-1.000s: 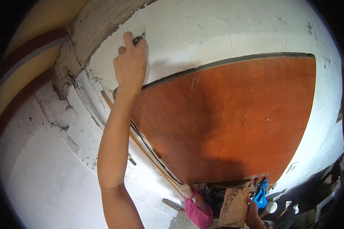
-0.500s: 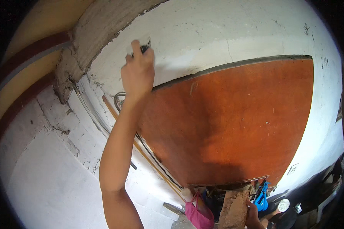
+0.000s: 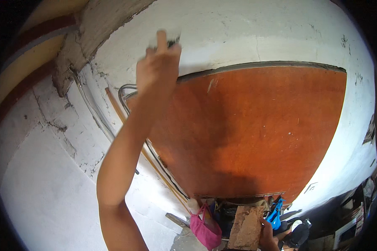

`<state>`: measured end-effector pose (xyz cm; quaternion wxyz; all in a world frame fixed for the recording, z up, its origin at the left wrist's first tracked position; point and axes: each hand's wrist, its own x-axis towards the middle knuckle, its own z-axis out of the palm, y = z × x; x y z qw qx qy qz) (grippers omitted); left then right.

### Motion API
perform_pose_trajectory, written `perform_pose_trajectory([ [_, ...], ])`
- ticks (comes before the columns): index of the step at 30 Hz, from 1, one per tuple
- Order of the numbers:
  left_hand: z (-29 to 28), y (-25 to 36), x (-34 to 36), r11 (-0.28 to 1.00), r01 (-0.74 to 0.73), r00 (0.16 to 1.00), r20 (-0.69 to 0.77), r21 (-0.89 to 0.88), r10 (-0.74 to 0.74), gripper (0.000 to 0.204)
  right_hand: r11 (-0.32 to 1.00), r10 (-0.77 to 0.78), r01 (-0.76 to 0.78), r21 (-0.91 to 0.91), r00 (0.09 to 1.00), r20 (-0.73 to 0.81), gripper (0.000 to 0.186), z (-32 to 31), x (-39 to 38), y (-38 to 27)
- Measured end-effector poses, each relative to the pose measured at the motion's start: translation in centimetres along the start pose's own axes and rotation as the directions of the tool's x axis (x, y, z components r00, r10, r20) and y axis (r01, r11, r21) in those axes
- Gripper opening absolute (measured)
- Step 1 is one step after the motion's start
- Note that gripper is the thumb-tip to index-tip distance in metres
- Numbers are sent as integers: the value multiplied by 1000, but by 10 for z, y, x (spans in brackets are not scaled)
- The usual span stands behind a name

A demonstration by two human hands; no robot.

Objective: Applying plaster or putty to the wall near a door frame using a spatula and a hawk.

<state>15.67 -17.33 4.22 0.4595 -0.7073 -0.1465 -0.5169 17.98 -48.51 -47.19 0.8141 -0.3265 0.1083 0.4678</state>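
Observation:
My left hand [image 3: 158, 67] is raised to the off-white wall [image 3: 222, 25] above the orange-brown panel. Its fingers are closed around a small flat-bladed tool [image 3: 173, 42] with a dark part, blurred and mostly hidden behind the hand. One finger stretches up along the tool, close against the wall. Low down, my right hand [image 3: 267, 235] grips the right edge of a brown rectangular board [image 3: 245, 226] with a rough, smeared surface. The board is tilted, and its near end touches the picture's lower edge.
The orange-brown panel [image 3: 247, 125] fills the middle. Left of it run a wooden strip [image 3: 115, 104], cables and a pale pipe [image 3: 90, 104] on cracked wall. Below hang a pink bag [image 3: 206, 230] and a blue bag [image 3: 275, 215]; clutter [image 3: 347, 226] stands at the lower right.
My left hand has moved up and right across the wall with the flat-bladed tool. The whole view has shifted slightly, and the board appears farther left, still in my right hand.

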Motion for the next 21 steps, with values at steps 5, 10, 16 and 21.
perform_pose_trajectory([
  [5,-62,9,-91,904,193,963,249,-380,-101,19,991,-53,45,124,997,61,41,6,-10,5],
  [10,-98,31,-188,347,717,668,738,-605,-92,16,995,-49,47,84,999,23,44,29,-10,-9],
  [16,-111,75,-317,-383,914,3,943,132,332,42,999,-49,50,7,998,-41,41,44,-7,-23],
  [21,-141,106,-367,-462,799,-133,862,385,488,53,1000,17,-15,-17,995,95,45,51,-2,-34],
])
